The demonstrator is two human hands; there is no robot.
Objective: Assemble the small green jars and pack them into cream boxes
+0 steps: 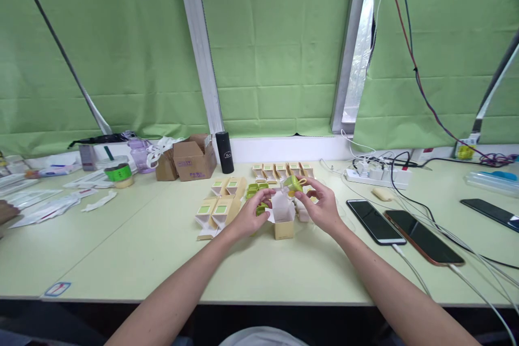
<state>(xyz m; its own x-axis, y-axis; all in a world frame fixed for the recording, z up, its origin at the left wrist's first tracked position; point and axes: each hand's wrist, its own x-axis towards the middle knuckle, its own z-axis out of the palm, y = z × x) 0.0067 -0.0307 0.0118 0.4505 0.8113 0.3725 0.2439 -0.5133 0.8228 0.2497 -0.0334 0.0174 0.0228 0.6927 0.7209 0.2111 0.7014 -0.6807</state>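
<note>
Between the thumb and fingers of my right hand (320,205) is a small green case (292,184) with a yellow loop, tilted over a small open cardboard box (284,228). The box stands upright, its white inner flaps spread. My left hand (256,211) is at the box's left flap, fingers curved and apart; I cannot tell whether they touch the flap. Several more green cases (252,190) lie behind my left hand, partly hidden. To the left stand several small boxes with green-square labels (221,210), and a row of similar boxes (281,171) is at the back.
Two phones (375,221) with white cables lie to the right, near a power strip (377,175) and tangled cords. A black bottle (224,152) and brown cardboard boxes (194,159) stand at the back left. Tape rolls (119,174) and papers are farther left.
</note>
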